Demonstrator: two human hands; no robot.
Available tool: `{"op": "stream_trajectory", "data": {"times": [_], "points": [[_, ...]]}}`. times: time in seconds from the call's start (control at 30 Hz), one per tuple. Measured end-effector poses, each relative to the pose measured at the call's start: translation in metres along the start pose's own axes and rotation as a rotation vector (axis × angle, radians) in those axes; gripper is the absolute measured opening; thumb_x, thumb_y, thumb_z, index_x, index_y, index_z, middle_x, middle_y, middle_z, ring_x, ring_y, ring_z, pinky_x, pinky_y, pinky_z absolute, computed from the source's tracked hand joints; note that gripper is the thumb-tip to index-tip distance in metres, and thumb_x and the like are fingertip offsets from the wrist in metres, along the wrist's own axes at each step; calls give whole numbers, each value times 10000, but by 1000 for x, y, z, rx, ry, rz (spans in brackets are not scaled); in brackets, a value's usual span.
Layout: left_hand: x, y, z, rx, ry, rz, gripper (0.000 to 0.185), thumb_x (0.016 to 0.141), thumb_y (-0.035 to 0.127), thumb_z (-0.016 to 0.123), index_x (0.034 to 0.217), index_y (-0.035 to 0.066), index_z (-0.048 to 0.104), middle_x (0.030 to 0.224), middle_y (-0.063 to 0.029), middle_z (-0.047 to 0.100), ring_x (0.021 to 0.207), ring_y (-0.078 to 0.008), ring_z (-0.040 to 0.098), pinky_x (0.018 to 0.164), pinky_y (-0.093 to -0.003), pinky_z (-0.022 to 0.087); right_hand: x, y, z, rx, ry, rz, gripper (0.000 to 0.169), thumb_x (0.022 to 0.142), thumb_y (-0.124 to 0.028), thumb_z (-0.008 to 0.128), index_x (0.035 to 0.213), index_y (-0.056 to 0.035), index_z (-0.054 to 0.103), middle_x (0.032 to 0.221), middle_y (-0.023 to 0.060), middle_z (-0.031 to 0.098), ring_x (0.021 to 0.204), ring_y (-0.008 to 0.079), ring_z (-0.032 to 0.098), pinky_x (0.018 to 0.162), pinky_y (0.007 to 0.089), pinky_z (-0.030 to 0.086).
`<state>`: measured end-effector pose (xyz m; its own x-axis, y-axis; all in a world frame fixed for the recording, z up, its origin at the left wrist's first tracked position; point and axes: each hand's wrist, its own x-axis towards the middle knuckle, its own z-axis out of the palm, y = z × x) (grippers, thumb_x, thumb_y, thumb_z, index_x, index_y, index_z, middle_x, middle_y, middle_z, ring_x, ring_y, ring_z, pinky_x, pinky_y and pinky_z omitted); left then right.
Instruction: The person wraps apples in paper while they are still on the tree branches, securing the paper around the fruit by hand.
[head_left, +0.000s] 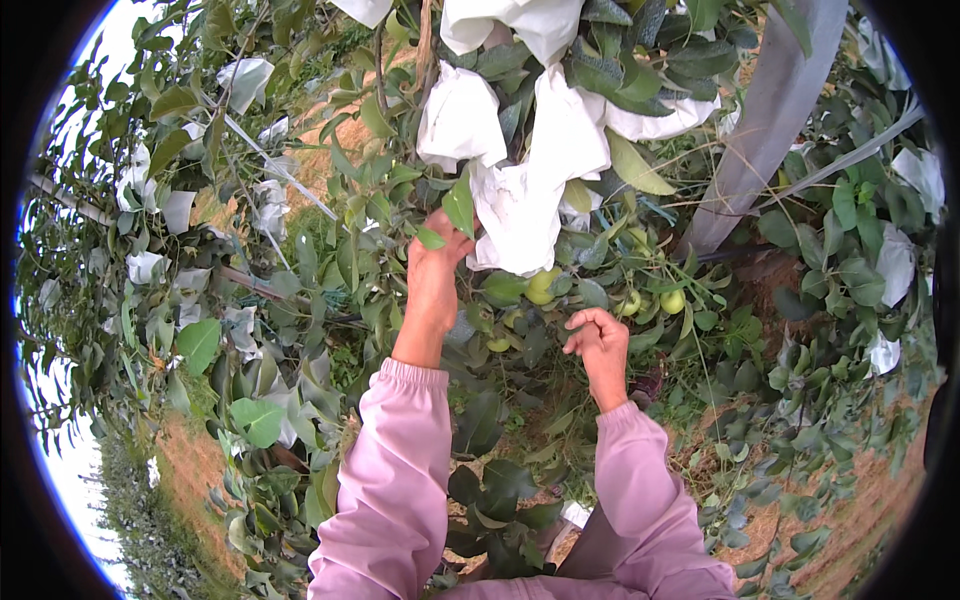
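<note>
My left hand (439, 259) reaches up among leaves at the left side of a white fruit bag (517, 217). Its fingers are partly hidden behind a green leaf (459, 202) and the bag, so its grip cannot be made out. Lower and to the right, my right hand (600, 341) has curled fingers, close to the foliage; anything small between them is not visible. Just above it hang bare green apples, one below the bag (541, 286) and another to the right (673, 301). More white bags (461, 116) cluster above my left hand.
A grey post (757, 127) slants down at the upper right, with a thin strut (847, 154) meeting it. Leafy branches with several white bags (896, 262) surround me on both sides. Wires (262, 154) cross at the left. Dry straw (195, 480) covers the ground.
</note>
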<state>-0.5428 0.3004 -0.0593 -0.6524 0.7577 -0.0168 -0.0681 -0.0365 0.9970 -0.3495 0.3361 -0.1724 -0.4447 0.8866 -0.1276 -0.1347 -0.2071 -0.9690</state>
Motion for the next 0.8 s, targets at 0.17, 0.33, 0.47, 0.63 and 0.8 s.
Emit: {"op": "stream_trajectory", "data": {"times": [0.17, 0.33, 0.47, 0.63, 0.8], "points": [[-2, -16, -7, 25, -88, 28, 415, 928, 242, 510, 1228, -45, 502, 1141, -104, 605, 1061, -181, 556, 939, -332, 398, 25, -62, 48, -220, 34, -160, 347, 809, -119, 616, 1125, -7, 523, 1052, 116, 581, 728, 176, 609, 565, 297, 481], [5, -32, 7, 335, -191, 164, 308, 819, 19, 552, 1125, -1, 583, 1193, -80, 538, 1077, -184, 516, 932, -301, 383, 52, -47, 49, -702, 168, -560, 103, 733, -80, 611, 813, -32, 566, 849, 105, 531, 711, 304, 544, 634, 391, 406], [8, -32, 11, 460, -184, 264, 385, 763, -16, 537, 1145, 9, 572, 1191, -128, 540, 1095, -252, 518, 950, -334, 377, 43, -38, 47, -823, 134, -690, 148, 719, -87, 611, 863, -53, 600, 810, 108, 535, 720, 286, 526, 666, 377, 383], [12, -29, -3, 97, -65, -24, 425, 792, -58, 478, 1208, 1, 541, 1204, -111, 570, 1083, -192, 539, 935, -292, 401, -1, 1, 29, -574, 15, -423, 111, 738, -99, 613, 825, -32, 599, 803, 120, 588, 723, 283, 557, 695, 388, 415], [16, -21, 7, 216, -139, -33, 418, 808, -78, 475, 1221, -34, 525, 1187, -85, 580, 1075, -163, 541, 942, -283, 398, -90, 90, -53, -1113, -1042, 88, 206, 803, -162, 583, 973, -55, 631, 1006, 162, 625, 970, 281, 612, 892, 390, 448]]}}
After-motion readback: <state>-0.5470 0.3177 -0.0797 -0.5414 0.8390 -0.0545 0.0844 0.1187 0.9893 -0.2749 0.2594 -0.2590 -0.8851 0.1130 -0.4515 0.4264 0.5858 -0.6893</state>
